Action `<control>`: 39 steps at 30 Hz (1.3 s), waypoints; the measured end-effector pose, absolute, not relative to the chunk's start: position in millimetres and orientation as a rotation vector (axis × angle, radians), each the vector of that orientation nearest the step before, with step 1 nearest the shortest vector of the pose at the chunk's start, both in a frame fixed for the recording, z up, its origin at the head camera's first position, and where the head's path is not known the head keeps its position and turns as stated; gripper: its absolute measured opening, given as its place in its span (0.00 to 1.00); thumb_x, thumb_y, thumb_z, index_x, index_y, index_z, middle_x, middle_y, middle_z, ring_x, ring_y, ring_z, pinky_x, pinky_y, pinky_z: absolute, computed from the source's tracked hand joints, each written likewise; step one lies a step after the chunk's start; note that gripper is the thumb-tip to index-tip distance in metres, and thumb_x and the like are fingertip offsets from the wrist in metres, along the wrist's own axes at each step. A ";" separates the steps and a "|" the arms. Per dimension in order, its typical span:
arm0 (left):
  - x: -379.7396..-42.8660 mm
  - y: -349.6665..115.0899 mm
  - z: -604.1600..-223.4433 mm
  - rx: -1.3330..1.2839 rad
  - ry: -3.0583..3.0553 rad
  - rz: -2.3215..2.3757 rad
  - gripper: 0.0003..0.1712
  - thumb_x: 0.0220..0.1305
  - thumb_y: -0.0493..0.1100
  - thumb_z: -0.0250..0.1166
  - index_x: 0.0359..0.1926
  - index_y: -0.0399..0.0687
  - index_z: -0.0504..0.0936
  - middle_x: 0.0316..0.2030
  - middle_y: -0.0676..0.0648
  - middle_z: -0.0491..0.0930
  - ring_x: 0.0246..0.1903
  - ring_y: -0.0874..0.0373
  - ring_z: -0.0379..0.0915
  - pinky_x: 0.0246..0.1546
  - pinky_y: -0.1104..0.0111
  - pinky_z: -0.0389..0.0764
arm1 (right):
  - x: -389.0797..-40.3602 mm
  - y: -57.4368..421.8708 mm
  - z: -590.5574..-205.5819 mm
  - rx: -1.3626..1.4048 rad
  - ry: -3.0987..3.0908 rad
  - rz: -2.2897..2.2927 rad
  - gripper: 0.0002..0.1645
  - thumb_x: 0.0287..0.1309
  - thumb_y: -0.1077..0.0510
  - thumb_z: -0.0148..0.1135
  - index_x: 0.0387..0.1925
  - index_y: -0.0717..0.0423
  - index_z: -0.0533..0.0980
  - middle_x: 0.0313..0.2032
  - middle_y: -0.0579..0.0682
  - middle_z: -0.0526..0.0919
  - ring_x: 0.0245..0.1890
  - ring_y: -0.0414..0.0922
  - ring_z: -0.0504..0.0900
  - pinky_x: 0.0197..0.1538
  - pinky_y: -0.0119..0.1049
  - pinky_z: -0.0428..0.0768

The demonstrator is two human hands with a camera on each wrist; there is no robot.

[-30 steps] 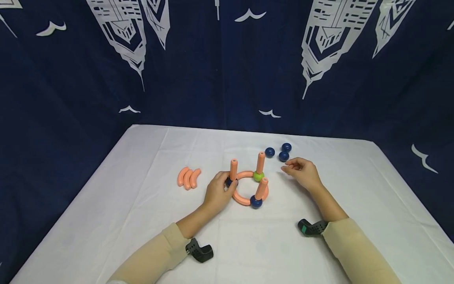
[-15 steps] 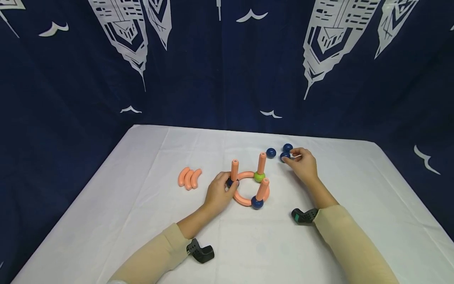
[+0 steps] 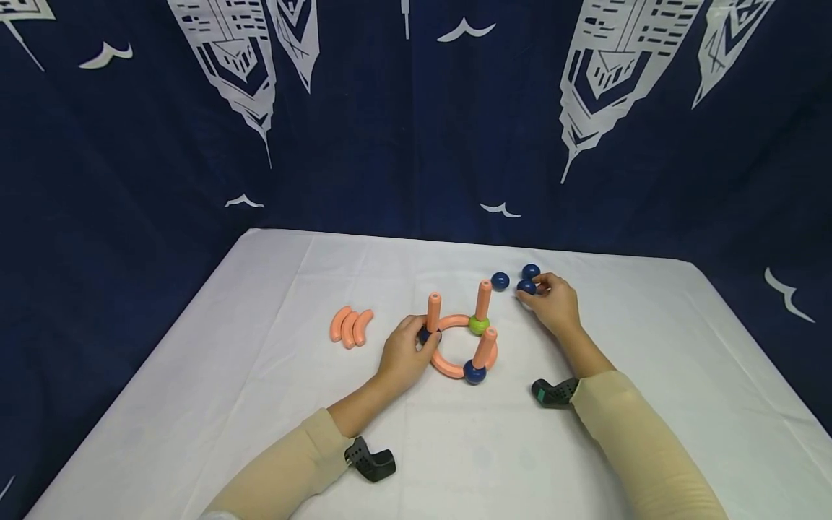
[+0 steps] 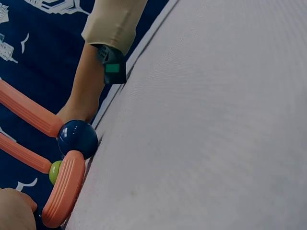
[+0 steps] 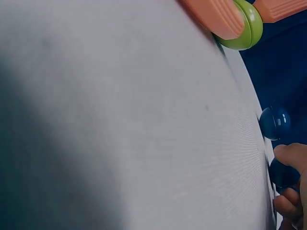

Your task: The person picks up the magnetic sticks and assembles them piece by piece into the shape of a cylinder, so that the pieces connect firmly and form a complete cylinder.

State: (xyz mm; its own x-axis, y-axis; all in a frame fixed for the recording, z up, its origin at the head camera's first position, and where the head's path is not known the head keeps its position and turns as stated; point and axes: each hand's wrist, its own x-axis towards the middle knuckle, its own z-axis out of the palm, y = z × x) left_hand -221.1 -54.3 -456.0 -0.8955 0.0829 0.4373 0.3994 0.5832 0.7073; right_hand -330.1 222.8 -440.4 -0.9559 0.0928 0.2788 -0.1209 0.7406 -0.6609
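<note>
A ring of curved orange pieces [image 3: 448, 368] lies joined by balls, each with an orange rod standing in it. Its right rear ball is green [image 3: 479, 324]; the front one [image 3: 475, 372] is dark blue. My left hand [image 3: 404, 354] holds the ring's left blue ball [image 3: 425, 335] between thumb and fingers, below its upright rod [image 3: 434, 312]. Farther back on the right, my right hand [image 3: 554, 302] pinches a loose blue ball [image 3: 526, 287] on the table. In the right wrist view, thumb and fingers lie around that ball [image 5: 284, 173].
Two more loose blue balls lie close by, one [image 3: 531, 271] behind the pinched ball and one [image 3: 500, 281] to its left. Three loose curved orange pieces [image 3: 349, 328] lie together left of my left hand. A white cloth covers the table [image 3: 455, 455]; a dark blue curtain [image 3: 403, 144] hangs behind.
My right hand has moved back and slightly left to the loose balls and taken hold of the front one. The left hand keeps its grip on the ring.
</note>
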 end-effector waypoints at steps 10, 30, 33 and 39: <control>-222.3 -56.1 -456.3 -0.403 -2.475 -1.225 0.14 0.65 0.42 0.63 0.50 0.41 0.80 0.43 0.47 0.79 0.32 0.58 0.71 0.34 0.68 0.73 | -317.4 221.0 -434.4 0.002 -2.655 1.088 0.26 0.54 0.54 0.69 0.47 0.69 0.72 0.44 0.64 0.79 0.44 0.56 0.78 0.45 0.43 0.73; -224.1 -54.4 -459.4 -0.414 -2.449 -1.232 0.15 0.65 0.42 0.63 0.50 0.40 0.80 0.44 0.46 0.80 0.36 0.56 0.73 0.38 0.64 0.75 | -242.9 189.6 -387.0 0.542 -2.301 1.508 0.17 0.50 0.69 0.70 0.43 0.68 0.75 0.30 0.50 0.78 0.25 0.37 0.72 0.29 0.24 0.71; -224.8 -54.2 -459.8 -0.416 -2.455 -1.233 0.15 0.66 0.42 0.63 0.51 0.40 0.80 0.45 0.46 0.79 0.37 0.56 0.74 0.40 0.64 0.76 | -234.4 184.9 -383.1 0.644 -2.199 1.693 0.16 0.51 0.74 0.66 0.44 0.72 0.74 0.30 0.46 0.78 0.25 0.38 0.72 0.29 0.24 0.72; -223.9 -53.7 -459.4 -0.412 -2.453 -1.242 0.14 0.66 0.41 0.63 0.50 0.40 0.80 0.43 0.46 0.79 0.35 0.56 0.73 0.38 0.63 0.75 | -222.0 179.5 -379.7 0.832 -2.082 1.845 0.17 0.50 0.79 0.62 0.44 0.76 0.73 0.31 0.45 0.80 0.26 0.37 0.72 0.29 0.25 0.72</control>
State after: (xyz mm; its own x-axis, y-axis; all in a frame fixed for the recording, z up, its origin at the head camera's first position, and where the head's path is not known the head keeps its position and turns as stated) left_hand -223.9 -53.7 -459.4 -0.8931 0.0953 0.4396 0.4108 0.5711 0.7107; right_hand -222.0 179.5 -379.7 -0.8098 -0.2551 0.5283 -0.5552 0.0422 -0.8307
